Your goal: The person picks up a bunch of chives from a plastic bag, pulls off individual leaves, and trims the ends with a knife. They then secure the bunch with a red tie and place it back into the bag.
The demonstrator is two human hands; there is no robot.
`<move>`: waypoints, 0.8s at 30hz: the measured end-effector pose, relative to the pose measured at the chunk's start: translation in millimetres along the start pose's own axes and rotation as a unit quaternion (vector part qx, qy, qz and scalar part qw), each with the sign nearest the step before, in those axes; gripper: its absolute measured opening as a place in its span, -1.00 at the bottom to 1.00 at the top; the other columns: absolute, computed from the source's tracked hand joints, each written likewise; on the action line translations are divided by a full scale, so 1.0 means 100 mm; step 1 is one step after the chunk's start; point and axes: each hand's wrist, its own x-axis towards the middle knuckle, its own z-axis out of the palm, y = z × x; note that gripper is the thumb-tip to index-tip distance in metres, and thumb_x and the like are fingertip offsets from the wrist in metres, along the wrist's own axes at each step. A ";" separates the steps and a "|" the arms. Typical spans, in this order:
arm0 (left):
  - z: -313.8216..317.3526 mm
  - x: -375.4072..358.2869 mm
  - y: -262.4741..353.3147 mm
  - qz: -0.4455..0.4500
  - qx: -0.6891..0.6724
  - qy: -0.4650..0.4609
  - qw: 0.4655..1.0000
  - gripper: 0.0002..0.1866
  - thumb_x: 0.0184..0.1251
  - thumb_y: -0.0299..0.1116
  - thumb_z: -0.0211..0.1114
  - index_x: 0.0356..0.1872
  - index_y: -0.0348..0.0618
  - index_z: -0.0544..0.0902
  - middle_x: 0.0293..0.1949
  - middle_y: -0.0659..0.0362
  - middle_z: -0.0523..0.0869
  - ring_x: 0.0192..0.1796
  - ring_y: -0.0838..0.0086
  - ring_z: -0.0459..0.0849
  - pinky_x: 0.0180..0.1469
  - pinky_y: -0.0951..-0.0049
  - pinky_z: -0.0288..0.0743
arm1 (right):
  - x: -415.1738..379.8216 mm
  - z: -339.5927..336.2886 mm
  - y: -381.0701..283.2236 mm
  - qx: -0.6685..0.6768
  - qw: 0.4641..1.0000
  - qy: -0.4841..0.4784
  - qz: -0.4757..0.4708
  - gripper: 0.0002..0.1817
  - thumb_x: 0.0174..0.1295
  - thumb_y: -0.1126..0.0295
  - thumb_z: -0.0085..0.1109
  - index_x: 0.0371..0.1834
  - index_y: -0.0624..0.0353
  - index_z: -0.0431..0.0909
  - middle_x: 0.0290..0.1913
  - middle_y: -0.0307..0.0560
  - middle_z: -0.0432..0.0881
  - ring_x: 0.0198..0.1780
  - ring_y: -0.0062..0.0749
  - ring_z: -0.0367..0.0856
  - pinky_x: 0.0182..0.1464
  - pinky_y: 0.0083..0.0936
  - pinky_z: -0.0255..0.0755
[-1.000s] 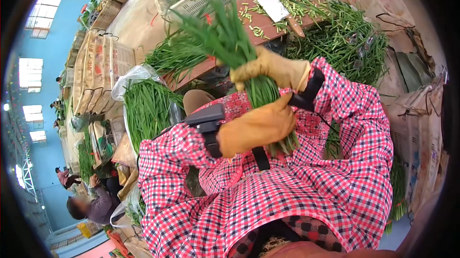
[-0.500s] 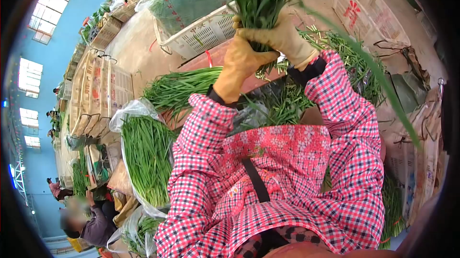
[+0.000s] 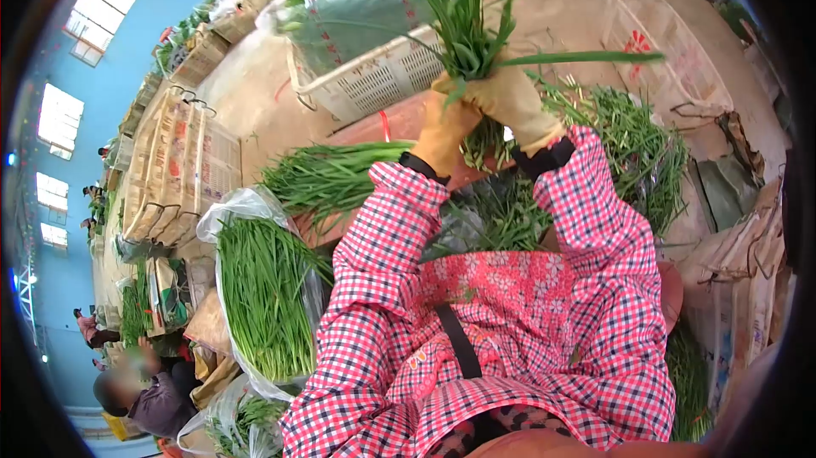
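Note:
A bunch of garlic chives [image 3: 470, 33] stands upright between my two gloved hands, leaf tips fanning away from me. My left hand [image 3: 445, 128], in a tan glove, is wrapped round it from the left. My right hand [image 3: 515, 105], in a paler glove, closes on it from the right, touching the left. One long leaf sticks out to the right. Below my left wrist, a pile of chives [image 3: 340, 171] lies on the reddish board [image 3: 412, 118]. Loose stalks and trimmings [image 3: 510, 212] lie below my hands, partly hidden by my arms.
A plastic-lined bundle of chives [image 3: 263, 296] sits at my left. Ahead stands a white crate [image 3: 374, 76] with a green wrapped bale [image 3: 361, 20]. More trimmings [image 3: 633, 152] heap at the right, near another crate [image 3: 671, 59]. Stacked crates [image 3: 183, 165] and a seated person [image 3: 157, 398] are leftward.
Both hands have come slightly lower and nearer to me with the bunch. Its leaves spread more, and the long leaf has swung from hanging down to pointing right.

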 end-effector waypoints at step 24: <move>0.21 -0.67 1.20 -0.126 -0.001 0.056 0.990 -0.67 0.17 -0.45 0.44 -0.03 -0.27 0.67 -0.24 0.14 0.80 -0.20 0.52 0.73 -0.10 0.44 0.57 | -0.34 -0.03 -0.41 0.313 0.944 0.017 0.102 -0.60 0.15 0.54 0.41 0.10 0.25 0.62 -0.15 -0.24 0.72 -0.17 -0.52 0.65 -0.07 -0.54 0.52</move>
